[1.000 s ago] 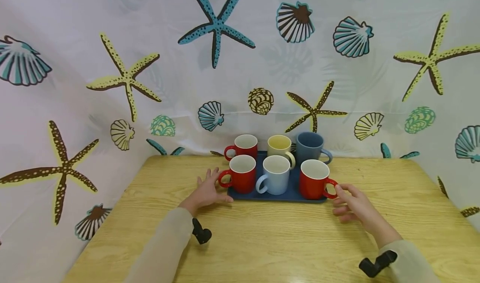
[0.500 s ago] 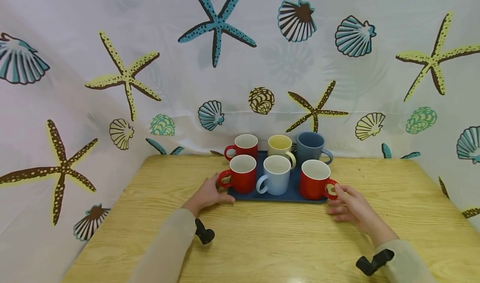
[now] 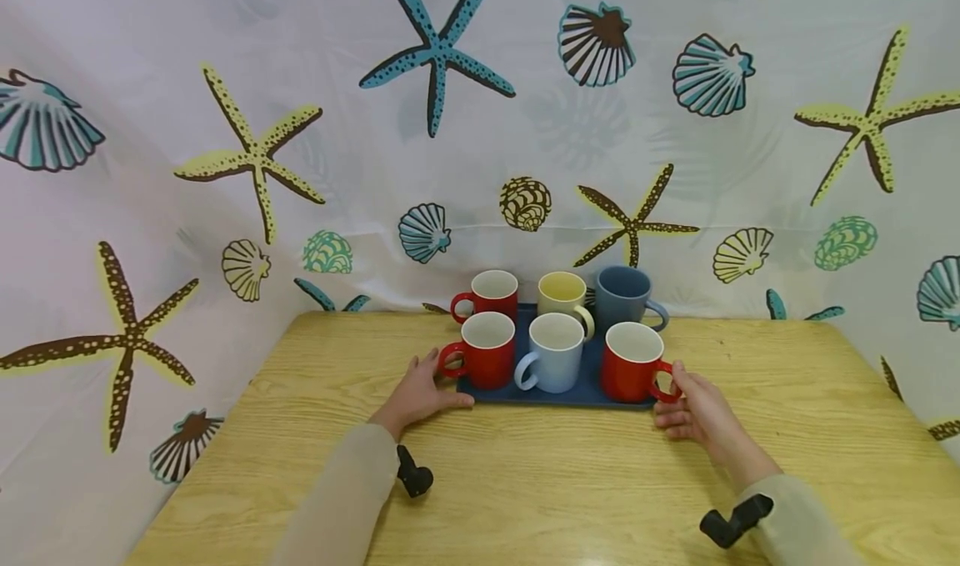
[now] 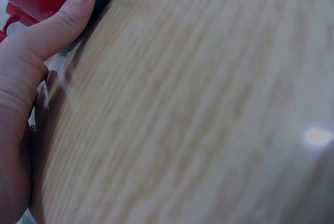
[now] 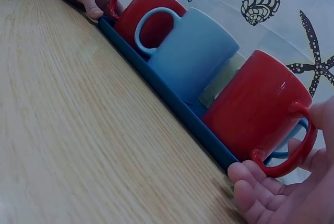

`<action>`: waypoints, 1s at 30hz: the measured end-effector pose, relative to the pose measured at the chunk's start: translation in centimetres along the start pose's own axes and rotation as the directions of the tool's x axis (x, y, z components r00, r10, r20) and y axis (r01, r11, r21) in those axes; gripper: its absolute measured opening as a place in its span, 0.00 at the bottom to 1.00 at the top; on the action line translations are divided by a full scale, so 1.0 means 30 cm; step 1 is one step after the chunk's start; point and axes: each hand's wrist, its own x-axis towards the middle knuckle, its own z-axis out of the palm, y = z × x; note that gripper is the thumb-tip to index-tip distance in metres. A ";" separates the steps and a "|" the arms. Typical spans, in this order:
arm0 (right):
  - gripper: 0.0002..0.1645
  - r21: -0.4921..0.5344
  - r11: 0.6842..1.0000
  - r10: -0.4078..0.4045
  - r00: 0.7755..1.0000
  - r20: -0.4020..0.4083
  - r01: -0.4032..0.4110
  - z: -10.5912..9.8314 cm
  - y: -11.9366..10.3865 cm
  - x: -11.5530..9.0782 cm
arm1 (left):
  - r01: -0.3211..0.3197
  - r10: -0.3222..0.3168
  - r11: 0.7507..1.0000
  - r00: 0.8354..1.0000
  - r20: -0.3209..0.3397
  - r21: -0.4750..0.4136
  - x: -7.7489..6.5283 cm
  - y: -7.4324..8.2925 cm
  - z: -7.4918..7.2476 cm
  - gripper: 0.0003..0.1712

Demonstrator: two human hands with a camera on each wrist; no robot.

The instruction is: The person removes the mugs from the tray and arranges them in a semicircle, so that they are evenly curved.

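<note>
A dark blue tray bears several mugs in two rows. In front stand a red mug, a light blue mug and another red mug. Behind them are a red mug, a pale yellow mug and a darker blue mug. My left hand grips the tray's left end, thumb along its front corner, other fingers partly hidden. At the right end, my right hand holds the tray's corner with curled fingers; its thumb lies by the red mug's handle.
The tray sits on a wooden table, close to its back edge. A white curtain printed with starfish and shells hangs behind and along both sides. Each wrist carries a black camera mount.
My left fingers, spread at first, have drawn in against the tray's left end. The right hand has shifted slightly inward and its fingers have come to the tray's corner. The mugs keep their places.
</note>
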 end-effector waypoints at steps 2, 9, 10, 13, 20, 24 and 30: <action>0.29 -0.007 1.000 -0.012 0.999 -0.043 0.012 0.010 0.002 0.004 | 0.004 -0.004 1.000 1.000 -0.005 0.013 -0.002 0.000 0.001 0.57; 0.28 -0.030 0.996 -0.088 0.984 -0.152 0.085 0.034 0.012 0.010 | -0.034 0.036 0.998 0.999 -0.025 0.043 -0.010 0.003 0.005 0.54; 0.27 -0.028 0.995 -0.095 0.983 -0.158 0.092 0.037 0.013 0.011 | -0.042 0.043 0.998 0.999 -0.029 0.049 -0.010 0.001 0.007 0.54; 0.26 -0.009 0.994 -0.112 0.982 -0.154 0.112 0.043 0.017 0.011 | -0.055 0.057 0.996 0.998 -0.039 0.065 -0.008 -0.003 0.007 0.54; 0.26 0.121 0.985 -0.109 0.989 -0.098 0.121 0.041 0.030 0.005 | -0.061 0.065 0.995 0.997 -0.052 0.084 -0.007 0.003 0.002 0.53; 0.27 0.156 0.979 -0.123 0.989 -0.078 0.134 0.036 0.039 -0.001 | -0.074 0.079 0.993 0.995 -0.055 0.091 -0.008 0.004 0.002 0.52; 0.27 0.157 0.978 -0.131 0.989 -0.060 0.139 0.017 0.035 -0.027 | -0.099 0.105 0.990 0.992 -0.062 0.104 -0.009 0.006 0.001 0.52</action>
